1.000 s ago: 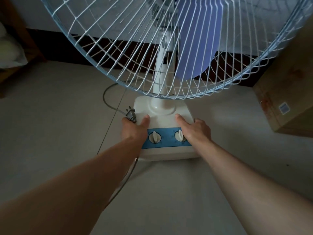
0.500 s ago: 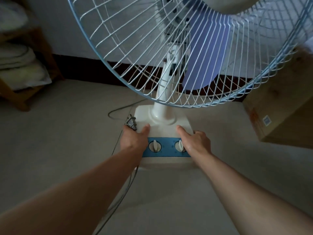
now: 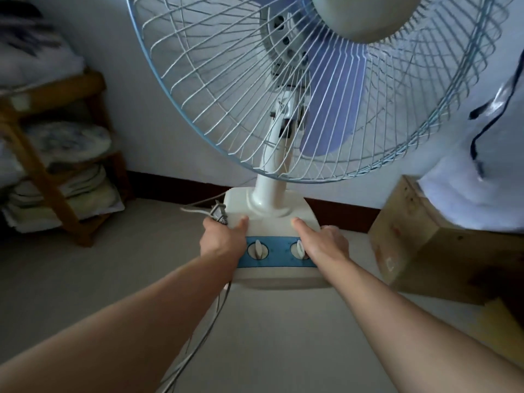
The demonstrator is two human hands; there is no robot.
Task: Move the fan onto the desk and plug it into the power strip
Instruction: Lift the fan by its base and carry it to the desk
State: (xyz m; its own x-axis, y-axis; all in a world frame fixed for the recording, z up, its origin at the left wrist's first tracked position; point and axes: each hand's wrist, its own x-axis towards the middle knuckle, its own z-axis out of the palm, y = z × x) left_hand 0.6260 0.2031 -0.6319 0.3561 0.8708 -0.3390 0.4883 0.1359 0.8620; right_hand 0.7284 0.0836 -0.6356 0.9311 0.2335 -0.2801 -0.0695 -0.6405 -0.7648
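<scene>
Left hand [image 3: 222, 239] is closed on the left side of the fan [image 3: 272, 219] base, thumb on top, fingers wrapped round the edge out of sight; the same hand also pinches the plug [image 3: 219, 214] against the base, prongs pointing up. Right hand [image 3: 321, 241] is closed on the right side of the base, thumb on top, fingers curled over the far edge. One fan, white base with a blue panel and two knobs [image 3: 257, 250], white neck, wire cage [image 3: 226, 89], purple blade [image 3: 337, 89] behind it. Base sits between both hands above the floor [image 3: 85, 279]; cannot tell if it touches the floor. One cord [image 3: 198, 340] hangs from under the left hand toward the bottom edge, a loop also trailing behind the plug. One cardboard box [image 3: 419, 236] on the right near the base, not touching. One wooden shelf [image 3: 56, 177] at far left with folded bedding. White fabric [image 3: 482, 171] at right edge above the box.
</scene>
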